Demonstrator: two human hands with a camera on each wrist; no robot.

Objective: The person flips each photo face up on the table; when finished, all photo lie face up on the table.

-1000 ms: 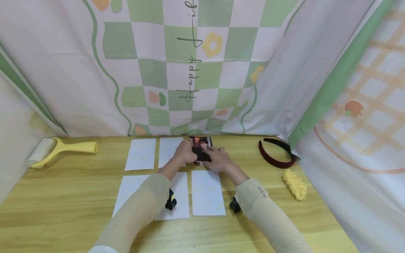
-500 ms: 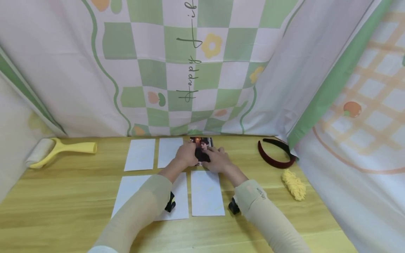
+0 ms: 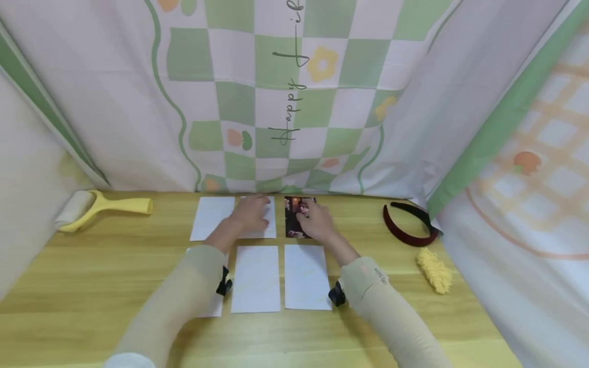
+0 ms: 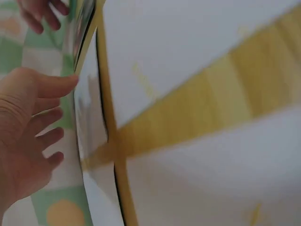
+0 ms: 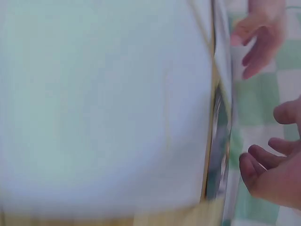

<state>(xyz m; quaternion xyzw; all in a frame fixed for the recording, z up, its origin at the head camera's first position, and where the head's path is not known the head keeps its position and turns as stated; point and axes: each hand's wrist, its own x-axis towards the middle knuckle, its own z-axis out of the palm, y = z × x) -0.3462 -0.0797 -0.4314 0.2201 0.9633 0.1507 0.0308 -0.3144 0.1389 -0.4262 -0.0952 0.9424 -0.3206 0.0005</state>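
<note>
A dark printed photo card (image 3: 293, 217) lies face up at the back of the wooden table. My right hand (image 3: 316, 221) hovers over its right side with fingers loosely bent, holding nothing. My left hand (image 3: 248, 213) is above the back middle white card (image 3: 269, 231), its fingers spread and apart from the card in the left wrist view. Another white card (image 3: 210, 217) lies to its left. Nearer me are a middle white card (image 3: 255, 278), a right one (image 3: 306, 278), and a left one (image 3: 212, 307) mostly hidden by my left sleeve.
A yellow-handled lint roller (image 3: 124, 205) lies at the back left. On the right are a dark red headband (image 3: 405, 236) and a bundle of yellow yarn (image 3: 434, 271). A patterned curtain (image 3: 280, 112) hangs along the table's back edge.
My left hand has let go of the photo card and moved left over the neighbouring white card. The right hand has lifted from the photo card, uncovering more of it. The head view has shifted slightly.
</note>
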